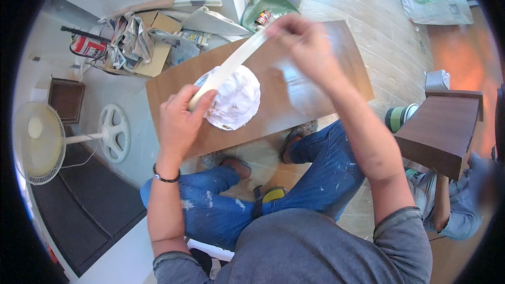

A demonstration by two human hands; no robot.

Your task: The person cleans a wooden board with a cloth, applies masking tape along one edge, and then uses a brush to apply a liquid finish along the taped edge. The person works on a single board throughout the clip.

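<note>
A long, flat, pale strip [236, 59] is stretched slantwise between my two hands; its material is hard to tell. My left hand [181, 118] closes its thumb and fingers round the strip's near end. At the far end my right hand [302, 47], slightly smeared by motion, pinches the strip with its fingers. Under the strip lies a round white crumpled cover [236, 102] with some dark specks near its lower edge. It rests on a brown wooden panel [294, 110] in front of my knees. The strip hides part of the cover.
Beyond the panel stand a cardboard box with crumpled newspaper [139, 39] and a green dustpan [276, 6]. A fan [39, 142] is at left, near a red extinguisher [88, 46]. At right are a brown drawer [436, 129], a can [395, 119] and another person's arm [441, 202].
</note>
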